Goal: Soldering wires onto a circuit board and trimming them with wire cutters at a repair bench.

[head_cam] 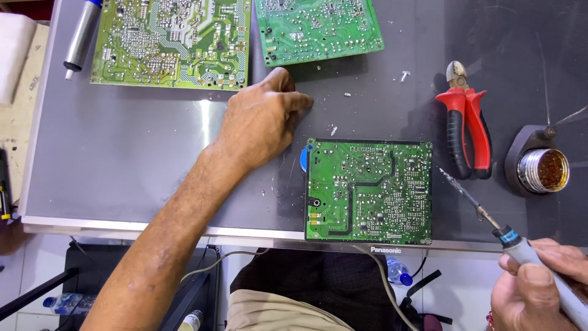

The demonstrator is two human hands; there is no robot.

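Observation:
A green circuit board point(368, 191) lies solder side up at the near edge of the grey work surface point(122, 153). My left hand point(260, 119) rests on the surface just left of and beyond the board, fingers curled, with thin solder wire trailing by it toward a blue spool point(304, 158) at the board's left edge. Whether the fingers pinch the wire is unclear. My right hand point(539, 288) grips a soldering iron point(490, 217) at the lower right; its tip points up-left, close to the board's right edge.
Two more green circuit boards point(171, 40) point(318, 27) lie at the far side. A desoldering pump point(82, 34) sits far left. Red-handled cutters point(467, 122) and a brass-wool tip cleaner point(542, 168) stand right of the board. Cables and bottles lie below the table edge.

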